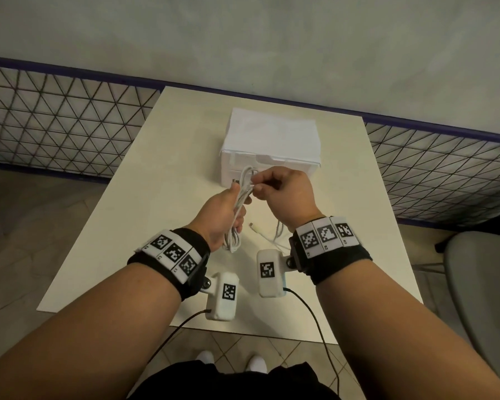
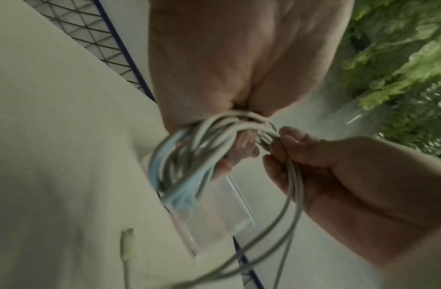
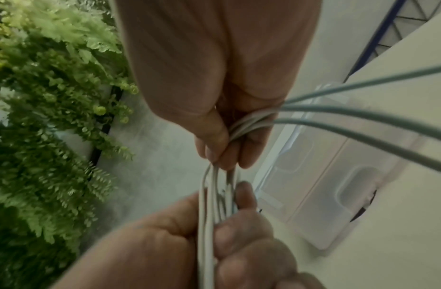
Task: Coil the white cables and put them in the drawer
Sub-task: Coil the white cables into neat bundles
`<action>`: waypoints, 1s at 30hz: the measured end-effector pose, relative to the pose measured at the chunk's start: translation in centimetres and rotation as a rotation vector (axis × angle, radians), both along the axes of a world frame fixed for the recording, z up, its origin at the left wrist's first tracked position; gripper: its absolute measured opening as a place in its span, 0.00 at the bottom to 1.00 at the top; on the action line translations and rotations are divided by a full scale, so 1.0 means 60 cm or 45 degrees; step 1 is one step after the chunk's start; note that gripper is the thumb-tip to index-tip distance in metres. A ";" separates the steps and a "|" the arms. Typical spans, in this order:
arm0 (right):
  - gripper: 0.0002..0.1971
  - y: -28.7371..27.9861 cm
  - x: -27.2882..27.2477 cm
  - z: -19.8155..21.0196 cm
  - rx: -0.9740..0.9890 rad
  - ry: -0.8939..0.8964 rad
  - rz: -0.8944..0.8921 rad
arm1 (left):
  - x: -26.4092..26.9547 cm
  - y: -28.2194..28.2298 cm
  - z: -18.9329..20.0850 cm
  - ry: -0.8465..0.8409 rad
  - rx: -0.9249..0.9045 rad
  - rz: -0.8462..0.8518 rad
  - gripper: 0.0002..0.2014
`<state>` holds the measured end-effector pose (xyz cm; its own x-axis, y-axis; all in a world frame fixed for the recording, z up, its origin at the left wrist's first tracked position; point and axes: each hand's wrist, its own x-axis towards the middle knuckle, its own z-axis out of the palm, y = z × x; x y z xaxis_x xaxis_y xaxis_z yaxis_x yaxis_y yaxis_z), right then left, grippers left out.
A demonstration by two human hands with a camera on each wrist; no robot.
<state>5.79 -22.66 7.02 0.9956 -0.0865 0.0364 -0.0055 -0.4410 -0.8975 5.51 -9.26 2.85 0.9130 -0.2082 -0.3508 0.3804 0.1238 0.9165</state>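
Observation:
A white cable (image 1: 233, 226) is gathered into long loops, and my left hand (image 1: 237, 204) grips the bundle above the table. My right hand (image 1: 257, 185) pinches the strands at the top of the loops, just right of the left hand. In the left wrist view the coil (image 2: 187, 156) hangs from my left hand's fingers (image 2: 241, 142), and my right hand (image 2: 276, 148) holds its strands. The right wrist view shows strands (image 3: 362, 115) leaving my right hand (image 3: 221, 156) toward the table. A loose cable end (image 1: 256, 228) lies on the table. The white drawer box (image 1: 272, 140) stands just behind both hands.
The cream table (image 1: 162, 203) reaches back to a blue-edged wire mesh fence (image 1: 55, 122). A grey chair (image 1: 485, 284) stands at the right. More white cable (image 1: 279, 236) lies under my right wrist. Green plants (image 3: 41, 97) fill one side of the wrist views.

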 end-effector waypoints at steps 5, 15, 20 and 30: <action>0.04 0.006 0.000 0.000 -0.036 -0.050 -0.058 | -0.009 -0.004 0.000 -0.075 0.044 -0.036 0.25; 0.03 0.015 0.002 0.009 -0.262 -0.123 -0.010 | -0.012 -0.011 -0.002 -0.121 0.204 -0.164 0.24; 0.03 0.010 0.007 0.020 -0.240 -0.135 0.069 | -0.002 -0.008 0.001 -0.112 0.236 0.005 0.20; 0.08 0.005 -0.012 -0.010 0.401 0.188 -0.052 | 0.019 0.003 0.022 -0.076 0.019 0.303 0.16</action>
<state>5.07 -22.33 6.43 0.9836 -0.1108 -0.1424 -0.1572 -0.1389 -0.9778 6.67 -9.09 4.16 0.9550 0.0201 -0.2959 0.2869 0.1897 0.9390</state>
